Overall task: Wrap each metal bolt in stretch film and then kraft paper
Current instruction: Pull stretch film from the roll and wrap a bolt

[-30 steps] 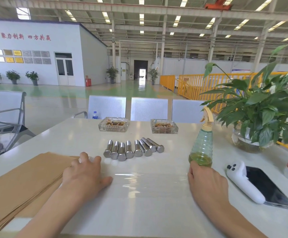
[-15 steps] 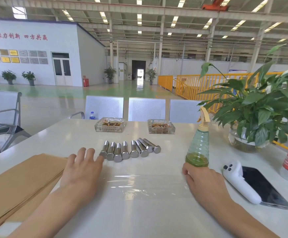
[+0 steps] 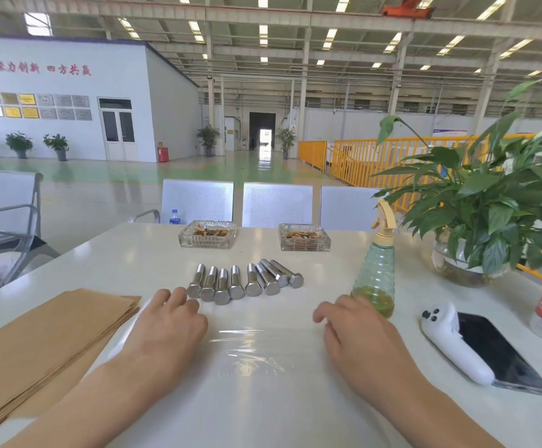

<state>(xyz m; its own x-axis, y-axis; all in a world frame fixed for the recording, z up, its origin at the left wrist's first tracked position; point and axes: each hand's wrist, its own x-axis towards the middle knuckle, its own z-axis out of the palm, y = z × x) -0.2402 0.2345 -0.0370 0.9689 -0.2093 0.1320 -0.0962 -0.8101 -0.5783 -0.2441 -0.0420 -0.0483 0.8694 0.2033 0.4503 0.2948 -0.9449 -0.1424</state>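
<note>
Nearer the bolts now, hands.

— How is the light?

— Bright and even. Rows of ceiling lights run the length of the hall, and daylight glows white in the far doorway.

— Any glare?

— Soft pale patches on the glossy table, a sheen on the green floor, and thin white streaks on the clear film.

— Shadows?

— Faint, only just under each hand and the bolts.

— Sharpness?

— Fair in the middle. The wide lens bends the roof beams, and the plant at the right edge smears slightly.
</note>
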